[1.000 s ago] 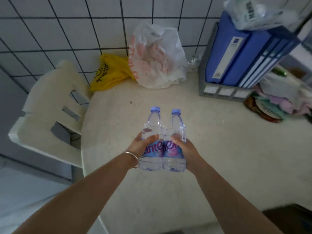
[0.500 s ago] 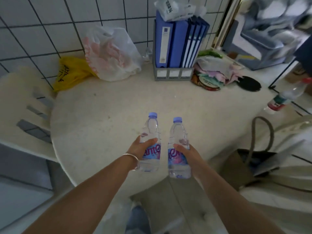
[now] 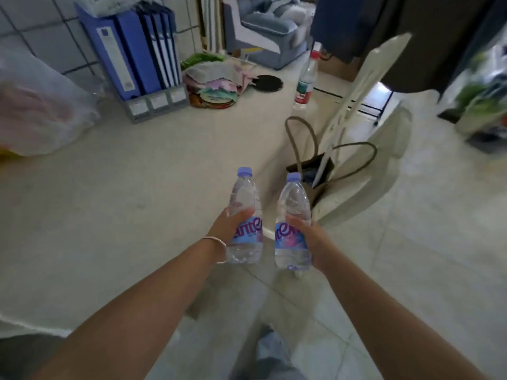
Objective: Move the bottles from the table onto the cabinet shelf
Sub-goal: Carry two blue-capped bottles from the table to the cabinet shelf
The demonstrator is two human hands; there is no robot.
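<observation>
Gripping one bottle each at mid-frame, the left hand (image 3: 229, 226) holds the left bottle (image 3: 245, 219) and the right hand (image 3: 315, 242) the right bottle (image 3: 293, 223), both upright, caps up, over the counter (image 3: 123, 187) edge.

2 bottles (image 3: 245, 220) lifted off table (image 3: 109, 187), apart

Both forearms are bare, with no sleeve in view. A thin silver bangle (image 3: 219, 249) circles the wrist just behind the left hand (image 3: 229, 224). The right hand (image 3: 311, 239) and its wrist wear nothing.
</observation>
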